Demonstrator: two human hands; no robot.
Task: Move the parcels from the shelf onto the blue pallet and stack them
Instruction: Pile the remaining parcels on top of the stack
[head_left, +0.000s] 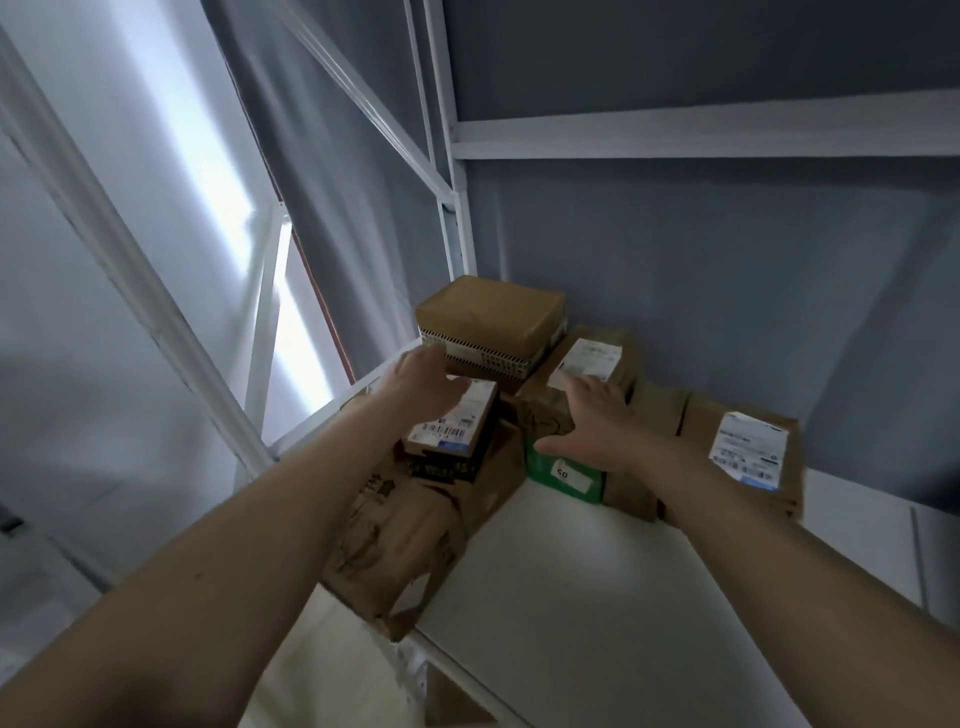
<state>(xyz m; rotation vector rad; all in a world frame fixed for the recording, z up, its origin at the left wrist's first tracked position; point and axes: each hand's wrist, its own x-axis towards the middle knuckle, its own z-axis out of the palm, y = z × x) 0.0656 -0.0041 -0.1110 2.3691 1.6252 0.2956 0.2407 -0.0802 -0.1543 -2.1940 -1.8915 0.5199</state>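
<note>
Head view: left hand (422, 385) grip spread over labelled parcel (451, 425); right hand (592, 423) flat on brown parcel (545, 410).

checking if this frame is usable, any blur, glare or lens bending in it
Head view: both hands, left hand and right hand, are softly motion-blurred; parcel labels unreadable; bright glare streaks the left wall; wide-angle lens bends the white shelf frame; overall dim, bluish light.

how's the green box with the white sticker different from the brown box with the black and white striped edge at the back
The green box with a white sticker is green and low, sitting near the front of the white shelf; the brown box with a black-and-white striped edge is tan, taller and in the back corner. The right hand reaches over the green box; the left hand is in front of the striped one. Both sit among other parcels.
</note>
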